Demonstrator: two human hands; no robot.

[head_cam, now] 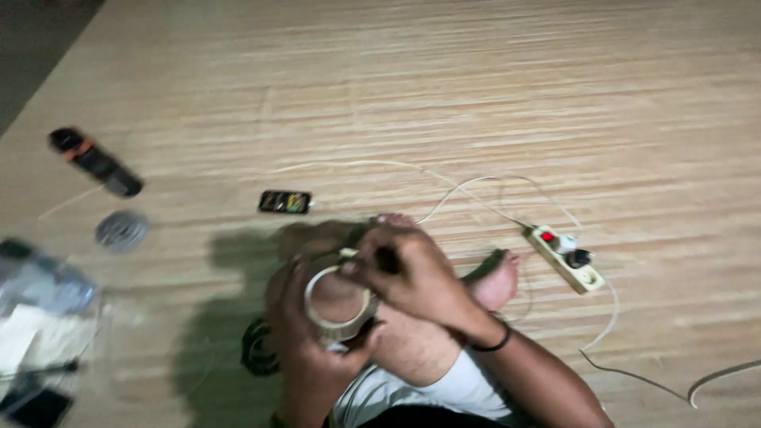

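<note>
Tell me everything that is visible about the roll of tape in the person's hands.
The roll of tape is a wide ring, pale beige and slightly glossy, with an open hollow core. It is held above the person's bent knee. The left hand grips it from below and the side; the right hand pinches at its top edge, where a loose end seems lifted. Motion blur hides finer detail.

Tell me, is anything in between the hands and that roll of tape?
Nothing visible is. The left hand already grips the roll of tape from the side, and the right hand pinches at its top edge, seemingly at the tape's end. The picture is blurry, so what the fingertips pinch is unclear.
</note>
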